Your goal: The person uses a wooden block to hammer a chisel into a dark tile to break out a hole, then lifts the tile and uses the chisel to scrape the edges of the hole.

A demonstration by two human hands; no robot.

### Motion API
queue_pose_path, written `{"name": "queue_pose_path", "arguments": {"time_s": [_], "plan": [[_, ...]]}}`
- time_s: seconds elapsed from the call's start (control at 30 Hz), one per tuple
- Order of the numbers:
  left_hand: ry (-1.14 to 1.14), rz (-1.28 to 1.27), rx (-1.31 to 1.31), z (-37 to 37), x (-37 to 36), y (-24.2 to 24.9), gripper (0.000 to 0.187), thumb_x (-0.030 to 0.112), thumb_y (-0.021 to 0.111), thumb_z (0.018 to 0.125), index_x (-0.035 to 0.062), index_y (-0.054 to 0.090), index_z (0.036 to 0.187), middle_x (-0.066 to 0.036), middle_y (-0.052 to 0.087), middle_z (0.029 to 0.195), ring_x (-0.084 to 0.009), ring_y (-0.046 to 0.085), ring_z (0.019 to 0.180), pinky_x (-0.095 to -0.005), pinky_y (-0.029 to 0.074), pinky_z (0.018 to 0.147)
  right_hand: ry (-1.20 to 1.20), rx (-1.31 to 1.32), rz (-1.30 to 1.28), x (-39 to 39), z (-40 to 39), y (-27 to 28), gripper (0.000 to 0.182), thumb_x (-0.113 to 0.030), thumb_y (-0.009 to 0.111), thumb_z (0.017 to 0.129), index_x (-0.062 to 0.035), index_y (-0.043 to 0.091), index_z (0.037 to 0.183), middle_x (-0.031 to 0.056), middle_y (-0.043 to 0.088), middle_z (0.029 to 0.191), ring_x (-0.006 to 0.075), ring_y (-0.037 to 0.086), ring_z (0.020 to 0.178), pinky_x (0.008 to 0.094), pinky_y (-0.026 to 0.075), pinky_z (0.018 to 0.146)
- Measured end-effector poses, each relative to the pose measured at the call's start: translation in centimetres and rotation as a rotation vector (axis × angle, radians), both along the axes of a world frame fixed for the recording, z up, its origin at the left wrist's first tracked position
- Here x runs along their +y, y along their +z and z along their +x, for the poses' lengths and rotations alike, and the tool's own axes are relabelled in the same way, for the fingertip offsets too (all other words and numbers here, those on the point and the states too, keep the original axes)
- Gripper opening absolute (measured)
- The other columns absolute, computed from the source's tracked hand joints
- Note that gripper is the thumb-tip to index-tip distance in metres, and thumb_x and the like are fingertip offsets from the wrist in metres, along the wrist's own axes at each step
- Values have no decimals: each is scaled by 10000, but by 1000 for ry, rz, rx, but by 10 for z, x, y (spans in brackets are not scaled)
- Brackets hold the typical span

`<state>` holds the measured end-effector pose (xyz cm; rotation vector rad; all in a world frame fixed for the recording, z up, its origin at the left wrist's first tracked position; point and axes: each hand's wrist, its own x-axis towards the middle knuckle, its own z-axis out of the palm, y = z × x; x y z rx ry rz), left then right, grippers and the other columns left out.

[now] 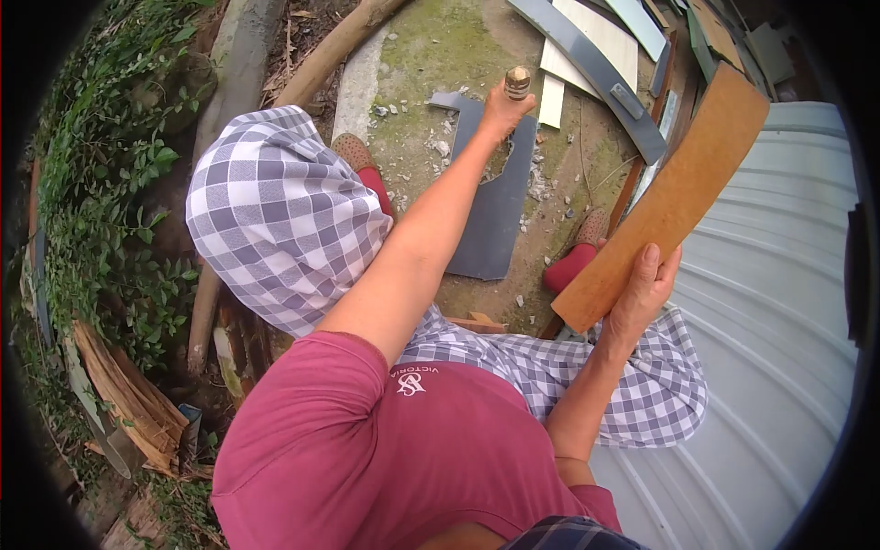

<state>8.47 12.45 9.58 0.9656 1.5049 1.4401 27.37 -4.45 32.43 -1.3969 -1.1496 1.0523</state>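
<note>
My left hand (502, 112) is closed round an upright handle (518, 82), whose banded, pale-topped end points up at me. The working end of this tool is hidden below my fist. Under that hand a dark grey panel (481, 234) lies on the ground, with a jagged broken gap along its upper part. My right hand (639, 291) grips a long brown wooden board (674, 192) near its lower end, thumb on its face. The board slants up to the right, over my right leg and the metal sheeting.
Pale ribbed metal sheeting (761, 275) fills the right side. Grey strips (600, 78) and white boards (596, 41) are piled at the top right. Rubble lies round the panel. Logs (335, 50), split wood (128, 394) and leafy plants (101, 202) are at the left.
</note>
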Motion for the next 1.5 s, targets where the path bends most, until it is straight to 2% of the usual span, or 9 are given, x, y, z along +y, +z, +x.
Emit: {"name": "queue_pose_path", "arguments": {"time_s": [0.23,0.53,0.87,0.93,0.97,1.03,1.07,1.13,1.5], "plan": [[-14,-31,29,-3,-25,-2,154,177,688,756,35,641,792,-11,629,720,-90,578,689,-257,467,648,-8,134,51,-16,0,24,596,-314,598,902,40,376,1327,136,516,1227,192,486,1145,307,375,963],[-104,-48,148,-7,-24,-4,174,207,670,761,39,655,803,2,633,740,-87,574,695,-260,465,662,1,197,69,-44,15,23,641,-287,621,893,66,336,1346,163,489,1268,205,481,1170,309,368,973],[-56,-34,229,0,6,-18,275,270,673,671,18,642,778,-168,667,754,-273,665,723,-376,510,669,12,134,-99,-36,1,-8,616,-281,596,907,66,342,1349,152,489,1276,200,486,1155,305,380,967],[-40,-52,204,0,7,-25,306,286,674,657,12,634,787,-182,663,773,-306,658,741,-390,509,687,18,130,-147,-30,1,-12,600,-281,587,913,55,347,1348,149,506,1250,190,510,1115,299,411,930],[-35,-64,235,-1,7,-28,257,258,679,691,22,644,787,-129,668,760,-235,653,725,-350,505,675,34,118,-152,-28,-1,-13,600,-281,587,913,55,347,1348,149,506,1250,190,510,1115,299,411,930],[-27,-65,266,-5,4,-26,209,229,685,726,32,655,787,-76,673,747,-165,648,709,-309,502,663,42,64,-68,-31,-5,-12,444,-330,541,933,-5,438,1216,79,594,911,169,635,688,272,526,574],[-46,-61,226,-6,2,-23,258,256,677,692,26,642,803,-125,669,775,-239,651,748,-348,503,688,47,59,-66,-34,-9,-7,444,-330,541,933,-5,438,1216,79,594,911,169,635,688,272,526,574],[-53,-55,174,-4,0,-16,311,283,669,658,20,629,819,-174,665,804,-312,654,787,-388,505,713,46,140,-136,-35,-15,6,578,-270,585,915,40,357,1347,140,528,1218,175,550,1039,287,456,860],[-158,-144,175,-6,10,2,382,292,672,637,34,622,913,-204,661,874,-346,638,861,-391,501,764,100,25,-124,4,-20,-7,569,-249,578,920,45,348,1350,146,520,1236,191,521,1103,309,413,928]]}}
